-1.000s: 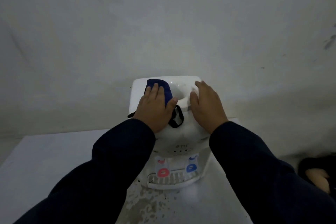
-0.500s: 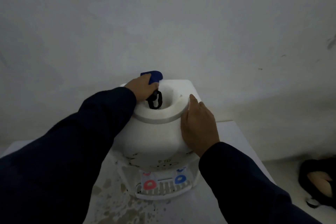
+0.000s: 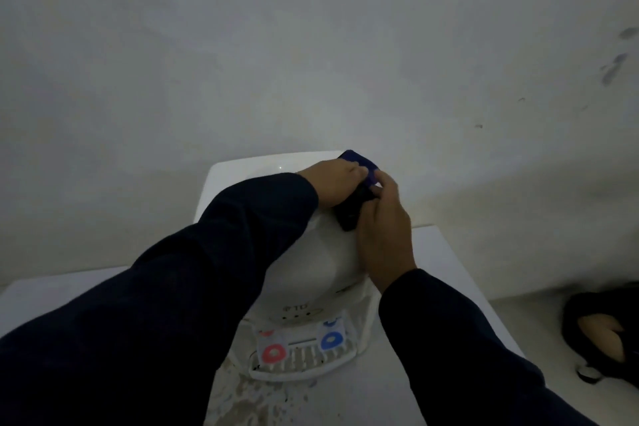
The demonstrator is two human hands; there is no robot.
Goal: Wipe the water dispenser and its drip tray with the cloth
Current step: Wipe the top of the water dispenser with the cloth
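Left grip: my left hand (image 3: 332,183) is curled over the blue cloth (image 3: 359,162), pressing it down on the far right of the water dispenser's top; the fingers are wrapped onto the fabric, so it is holding the cloth.
Right grip: my right hand (image 3: 383,228) lies against the right shoulder of the dispenser, its fingertips (image 3: 378,180) pinching the near edge of the same cloth, thumb side toward the left hand. Both hands meet on the cloth, touching.
Cloth: blue, bunched, with a darker black part (image 3: 351,214) hanging down between the two hands over the dome's rim. I cannot tell whether that dark part is a strap or a fold.
Water dispenser (image 3: 311,266): white, rounded body, standing upright on the counter (image 3: 449,273), its back close to the wall (image 3: 311,45).
Taps: a red one (image 3: 273,353) on the left and a blue one (image 3: 331,340) on the right, low on the front face.
Drip tray (image 3: 304,365): white slatted grille just under the taps, nothing resting on it.
Counter: white, with speckled brown staining (image 3: 242,401) in front of the tray.
Sleeves: dark, both arms reach in from the near edge; the left sleeve (image 3: 173,304) crosses in front of the dispenser's left side.
Far right: a foot in a black sandal (image 3: 601,335) on the floor, beyond the counter's edge.
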